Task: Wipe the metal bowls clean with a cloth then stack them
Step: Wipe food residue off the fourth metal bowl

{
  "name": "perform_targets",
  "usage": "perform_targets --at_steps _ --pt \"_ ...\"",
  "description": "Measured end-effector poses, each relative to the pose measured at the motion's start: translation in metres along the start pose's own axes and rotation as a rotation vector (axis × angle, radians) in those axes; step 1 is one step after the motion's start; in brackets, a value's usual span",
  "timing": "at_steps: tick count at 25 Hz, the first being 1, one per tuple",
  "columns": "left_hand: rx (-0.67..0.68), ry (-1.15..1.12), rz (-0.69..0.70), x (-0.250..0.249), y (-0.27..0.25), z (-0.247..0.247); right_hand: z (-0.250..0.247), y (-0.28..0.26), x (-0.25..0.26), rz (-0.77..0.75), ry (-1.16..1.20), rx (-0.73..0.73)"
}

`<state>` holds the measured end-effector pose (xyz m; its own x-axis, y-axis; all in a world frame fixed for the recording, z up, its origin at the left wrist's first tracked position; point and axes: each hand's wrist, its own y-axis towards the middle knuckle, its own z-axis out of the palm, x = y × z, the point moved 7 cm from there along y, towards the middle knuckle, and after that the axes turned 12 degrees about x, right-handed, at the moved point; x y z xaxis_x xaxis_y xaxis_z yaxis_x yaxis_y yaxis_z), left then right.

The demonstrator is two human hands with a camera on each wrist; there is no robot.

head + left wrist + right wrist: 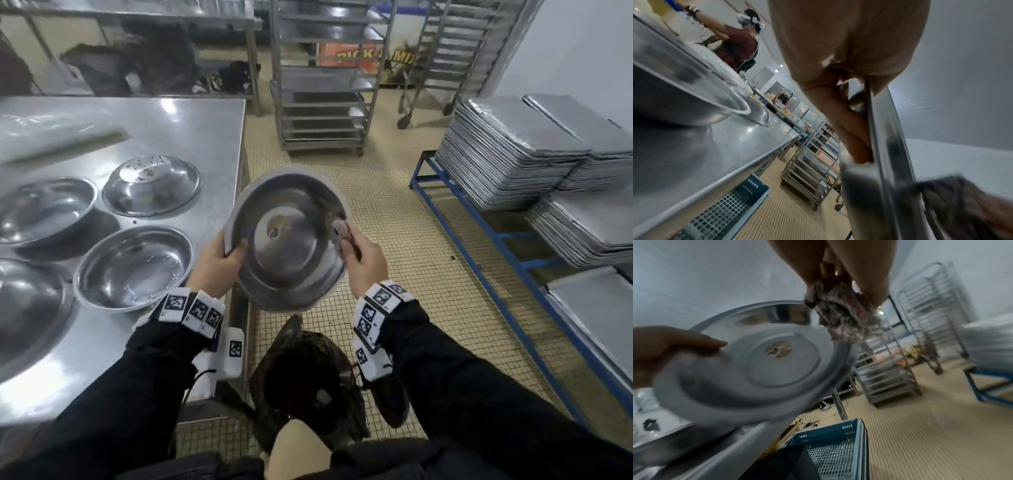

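I hold a metal bowl [287, 240] tilted up off the table's right edge, with a brownish spot at the centre of the face toward me. My left hand [219, 263] grips its left rim, thumb on the near face. At the bowl's right rim, my right hand [359, 253] holds a bunched grey cloth [339, 228]. The right wrist view shows the cloth [840, 318] against the bowl [756, 366]. In the left wrist view my fingers [851, 129] clamp the bowl's rim [885, 146]. Several more bowls lie on the table; one [152, 186] is upside down with residue on its base, another [133, 267] is upright.
The steel table [212, 130] is to my left, with a blue crate [830, 449] under it. Stacked metal trays [513, 154] sit on a blue rack at the right. Wheeled tray racks [325, 102] stand behind. A dark bag [305, 377] lies at my feet. Another person [735, 43] stands far off.
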<state>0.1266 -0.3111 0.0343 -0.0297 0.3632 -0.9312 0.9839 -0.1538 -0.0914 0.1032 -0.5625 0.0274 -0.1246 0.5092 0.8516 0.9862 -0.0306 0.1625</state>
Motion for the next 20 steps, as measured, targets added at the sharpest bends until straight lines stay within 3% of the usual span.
perform_targets --at_steps 3,5,9,12,15,17,20 --pt "0.067 0.098 0.035 -0.01 -0.004 -0.001 0.022 0.039 0.037 -0.227 -0.21 0.057" --pt "0.096 0.127 0.082 -0.018 -0.006 -0.003 0.048 0.05 0.045 -0.329 -0.332 0.193" --pt "0.079 0.128 0.119 -0.028 -0.005 -0.02 0.09 0.019 0.043 -0.563 -0.457 0.38" --pt "0.02 0.147 0.107 -0.024 0.001 -0.037 0.115 -0.011 0.017 -0.509 -0.364 0.616" --pt "0.034 0.209 0.119 -0.019 0.003 -0.043 0.114 -0.01 -0.007 -0.427 -0.435 0.71" --pt "0.026 0.214 0.118 -0.016 0.004 -0.046 0.093 0.012 0.001 -0.354 -0.444 0.582" --pt "0.023 0.2 0.116 -0.017 0.006 -0.048 0.046 0.055 0.034 -0.37 -0.393 0.139"
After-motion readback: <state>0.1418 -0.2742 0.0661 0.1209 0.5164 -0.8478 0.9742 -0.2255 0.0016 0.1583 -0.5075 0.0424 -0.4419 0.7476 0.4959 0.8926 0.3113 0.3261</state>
